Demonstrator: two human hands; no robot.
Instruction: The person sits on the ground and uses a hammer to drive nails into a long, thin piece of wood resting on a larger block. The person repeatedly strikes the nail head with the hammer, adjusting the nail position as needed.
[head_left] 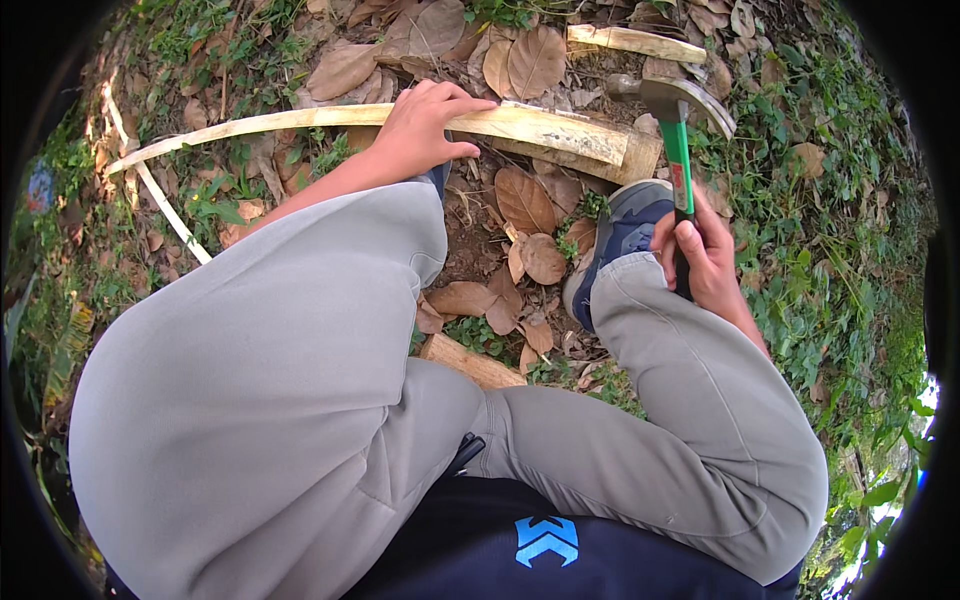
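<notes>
My right hand (700,250) is wrapped round the dark grip of a claw hammer (678,150) with a green handle and a metal head. The hammer stands with its head up, beside the right end of the wood. A long pale strip of wood (290,118) runs from the left across in front of me. On top of it rests my left hand (420,125), its fingers and thumb spread. Under the strip's right end lies a thicker wooden block (640,158), partly covered. Whether a nail is in the wood is too small to tell.
Dry brown leaves (525,200) cover soil between my legs. A short wood piece (635,42) lies at the far right, another (470,360) near my lap. Thin pale sticks (170,215) lie at the left. My right shoe (620,235) is beside the block; green plants (800,220) grow around.
</notes>
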